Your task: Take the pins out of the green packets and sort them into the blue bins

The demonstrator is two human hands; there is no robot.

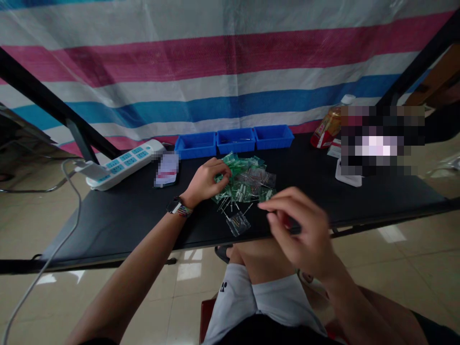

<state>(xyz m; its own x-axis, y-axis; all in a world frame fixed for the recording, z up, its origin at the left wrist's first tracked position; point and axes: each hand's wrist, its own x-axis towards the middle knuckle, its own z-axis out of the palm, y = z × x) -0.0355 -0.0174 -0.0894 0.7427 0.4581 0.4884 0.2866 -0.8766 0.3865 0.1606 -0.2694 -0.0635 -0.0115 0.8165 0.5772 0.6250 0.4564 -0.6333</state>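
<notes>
My left hand (210,178) rests at the left edge of a pile of small green plastic packets (241,191). Its fingers are curled, with thumb and forefinger nearly meeting; what they hold, if anything, is hidden. To the right of the pile and nearer to me, my right hand (304,227) hovers above the table's front edge. Its forefinger and thumb are apart, with nothing visible between them. Several thin, pin-like metal pieces (247,208) lie at the near side of the pile. In front of them is a clear packet (237,223) with small brass-coloured pieces inside.
Three blue trays (235,140) line the back of the black table (143,220); the middle one holds thin pieces. A white power strip (124,165) and a phone (167,170) lie left. A drink bottle (326,128) and a white object (348,176) are right.
</notes>
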